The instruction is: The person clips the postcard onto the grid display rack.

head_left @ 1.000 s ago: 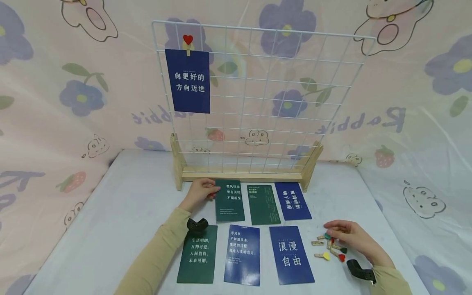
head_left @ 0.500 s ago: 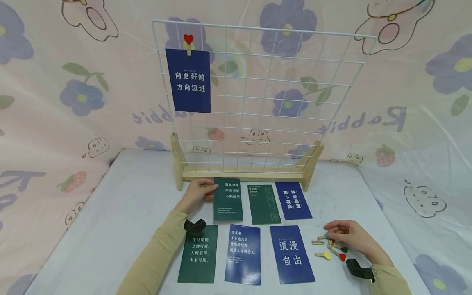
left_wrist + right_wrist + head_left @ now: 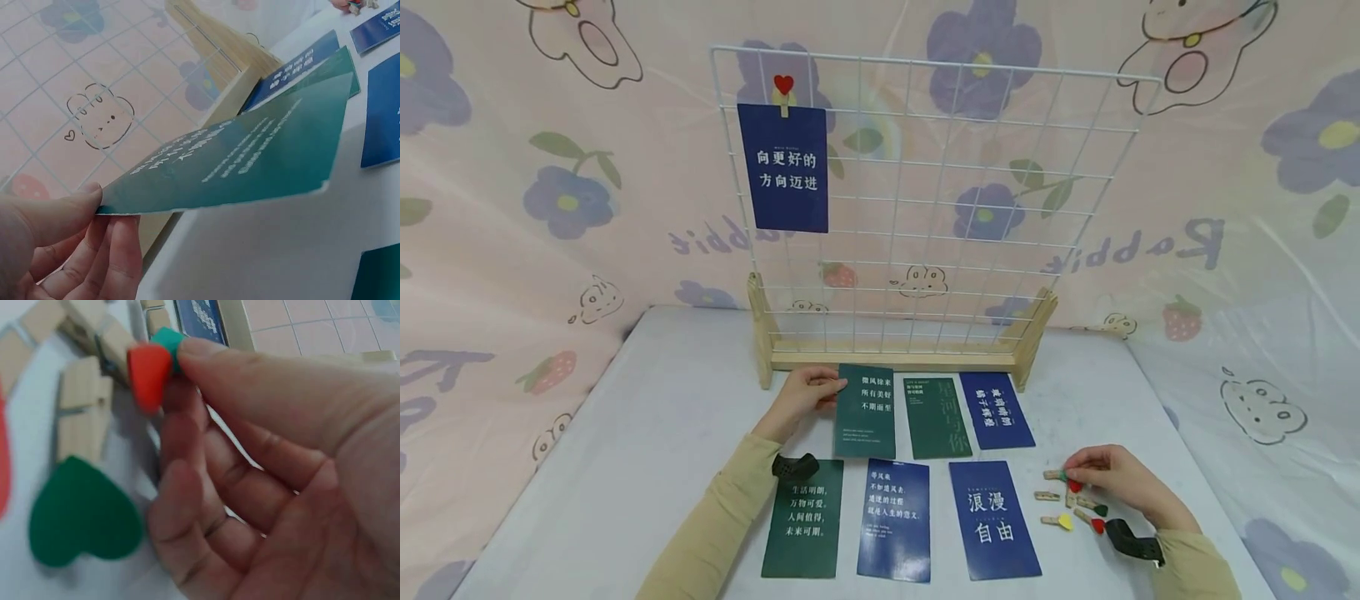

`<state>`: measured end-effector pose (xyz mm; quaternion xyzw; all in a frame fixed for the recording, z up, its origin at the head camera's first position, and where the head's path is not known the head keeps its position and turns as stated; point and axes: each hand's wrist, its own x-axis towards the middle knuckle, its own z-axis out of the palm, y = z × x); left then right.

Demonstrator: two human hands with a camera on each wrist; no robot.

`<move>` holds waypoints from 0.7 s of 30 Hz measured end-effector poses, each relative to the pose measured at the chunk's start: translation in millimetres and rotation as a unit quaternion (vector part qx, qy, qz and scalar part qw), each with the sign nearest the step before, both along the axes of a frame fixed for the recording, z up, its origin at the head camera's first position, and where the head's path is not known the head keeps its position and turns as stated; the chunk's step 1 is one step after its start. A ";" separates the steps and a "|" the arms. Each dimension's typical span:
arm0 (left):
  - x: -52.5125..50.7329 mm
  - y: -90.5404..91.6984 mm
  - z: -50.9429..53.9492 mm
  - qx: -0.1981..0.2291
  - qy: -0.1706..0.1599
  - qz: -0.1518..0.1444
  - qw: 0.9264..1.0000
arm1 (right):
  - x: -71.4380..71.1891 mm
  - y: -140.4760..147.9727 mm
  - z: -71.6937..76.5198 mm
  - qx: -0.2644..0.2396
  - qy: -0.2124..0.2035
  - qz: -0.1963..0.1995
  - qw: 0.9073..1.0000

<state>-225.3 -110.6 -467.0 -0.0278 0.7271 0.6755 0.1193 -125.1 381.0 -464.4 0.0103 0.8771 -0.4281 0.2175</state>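
My left hand [image 3: 797, 403] pinches the left edge of a green card [image 3: 865, 417] with white writing. The left wrist view shows that card [image 3: 250, 156] raised off the table, thumb [image 3: 56, 215] above and fingers below. At the right, my right hand [image 3: 1131, 483] pinches the teal end of a small wooden clothespin [image 3: 1054, 475] between thumb and fingertips. A red heart clothespin [image 3: 149, 372] sits right beside those fingertips in the right wrist view. Several more clothespins lie around it, one with a dark green heart [image 3: 84, 512].
A white wire grid [image 3: 910, 200] on a wooden base [image 3: 887, 360] stands at the back. A blue card [image 3: 784, 171] hangs at its upper left from a red heart clothespin [image 3: 784, 90]. Several blue and green cards lie in two rows, including one blue card [image 3: 995, 521] nearest the clothespins.
The green card in my left hand has tilted and lifted a little. My right hand has raised the teal clothespin slightly from the pile.
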 end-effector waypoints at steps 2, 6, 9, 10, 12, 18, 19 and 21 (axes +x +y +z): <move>1.6 -0.7 1.7 0.002 -0.001 -0.002 1.000 | -2.1 0.8 1.3 -0.001 -0.003 0.000 1.000; 4.5 -2.6 4.7 0.012 -0.001 -0.003 1.000 | -6.5 0.6 4.4 0.000 -0.003 -0.006 1.000; 6.8 -4.3 7.0 0.015 0.003 -0.004 1.000 | -11.2 0.3 7.9 -0.012 0.007 0.001 1.000; 7.6 -4.9 7.8 0.016 0.003 -0.003 1.000 | -13.0 0.2 9.4 -0.020 0.011 0.005 1.000; 9.2 -6.1 9.4 0.016 0.006 -0.003 1.000 | -17.1 0.0 12.5 -0.045 0.021 0.019 0.999; 12.3 -7.1 12.1 0.024 0.005 0.004 1.000 | -26.2 -3.2 18.9 -0.104 0.027 0.041 0.993; 12.7 -7.1 12.2 0.024 0.004 0.003 1.000 | -27.2 -4.3 19.3 -0.106 0.029 0.045 0.993; 13.6 -6.6 12.6 0.026 -0.001 0.001 1.000 | -28.8 -6.4 19.7 -0.105 0.032 0.046 0.993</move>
